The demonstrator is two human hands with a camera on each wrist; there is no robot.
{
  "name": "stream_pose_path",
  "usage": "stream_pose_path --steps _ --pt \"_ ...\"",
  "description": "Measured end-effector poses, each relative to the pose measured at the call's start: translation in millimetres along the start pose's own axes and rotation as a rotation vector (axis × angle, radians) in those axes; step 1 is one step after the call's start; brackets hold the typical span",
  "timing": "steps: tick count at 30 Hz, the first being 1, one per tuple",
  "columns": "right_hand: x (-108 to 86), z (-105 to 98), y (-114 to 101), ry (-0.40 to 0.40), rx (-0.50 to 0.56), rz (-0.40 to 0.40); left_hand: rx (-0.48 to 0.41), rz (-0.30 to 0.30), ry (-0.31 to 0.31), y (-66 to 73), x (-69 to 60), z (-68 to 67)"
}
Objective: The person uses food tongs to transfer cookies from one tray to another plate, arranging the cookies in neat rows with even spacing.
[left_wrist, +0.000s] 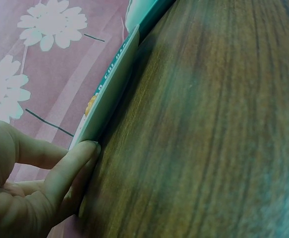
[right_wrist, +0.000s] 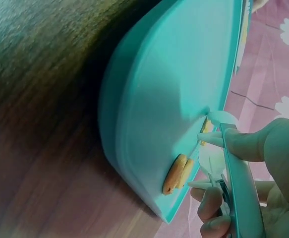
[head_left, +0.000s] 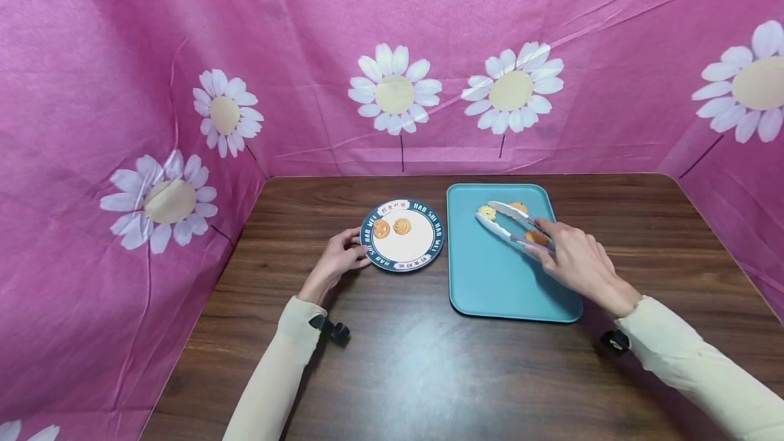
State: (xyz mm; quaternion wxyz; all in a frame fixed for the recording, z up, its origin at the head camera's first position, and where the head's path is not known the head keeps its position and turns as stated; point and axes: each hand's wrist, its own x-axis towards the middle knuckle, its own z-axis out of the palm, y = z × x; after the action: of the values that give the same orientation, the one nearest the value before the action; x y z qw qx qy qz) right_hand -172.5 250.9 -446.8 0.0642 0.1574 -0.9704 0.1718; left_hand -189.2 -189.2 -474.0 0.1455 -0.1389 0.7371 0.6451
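At the plate's left edge, my left hand [head_left: 338, 256] holds the rim between thumb and fingers; the left wrist view shows a fingertip [left_wrist: 88, 147] against the rim's edge. The round plate [head_left: 407, 247] is white with a dark blue lettered border. On it lie a pretzel-shaped cookie [head_left: 381, 229] and a swirled cookie [head_left: 401, 226]. My right hand [head_left: 578, 257] grips tongs [head_left: 503, 231] over the blue-green tray [head_left: 490, 284]. Their pale tips stand apart on either side of a pale yellow cookie [head_left: 487, 212]. A brown cookie [head_left: 536, 237] lies under the tongs near my fingers.
Another cookie [head_left: 518, 207] lies near the tray's far side, partly behind the tongs. The tray has a raised rim and stands just right of the plate. A dark wood table [head_left: 392, 359] carries both. Pink flowered cloth [head_left: 306, 87] hangs behind and at the sides.
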Motion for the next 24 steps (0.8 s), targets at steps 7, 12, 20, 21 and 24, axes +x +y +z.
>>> stream_pose_path --steps 7,12,20,21,24 --pt "1.1 -2 -8 0.0 0.014 -0.03 0.009 -0.01 0.003 1.2 -1.0 0.1" --pt "1.8 -2 -18 0.005 0.026 -0.062 0.001 -0.012 0.002 0.9 -0.2 0.1" --pt "1.9 -1 -32 0.029 0.002 -0.099 -0.019 -0.005 -0.013 0.6 -0.7 -0.5" --pt "2.1 -1 -34 0.027 0.001 -0.102 -0.018 -0.005 -0.012 0.6 -1.0 -0.4" --pt "3.2 -1 -38 0.033 0.006 -0.114 -0.041 0.013 -0.018 0.1 -1.0 -0.1"
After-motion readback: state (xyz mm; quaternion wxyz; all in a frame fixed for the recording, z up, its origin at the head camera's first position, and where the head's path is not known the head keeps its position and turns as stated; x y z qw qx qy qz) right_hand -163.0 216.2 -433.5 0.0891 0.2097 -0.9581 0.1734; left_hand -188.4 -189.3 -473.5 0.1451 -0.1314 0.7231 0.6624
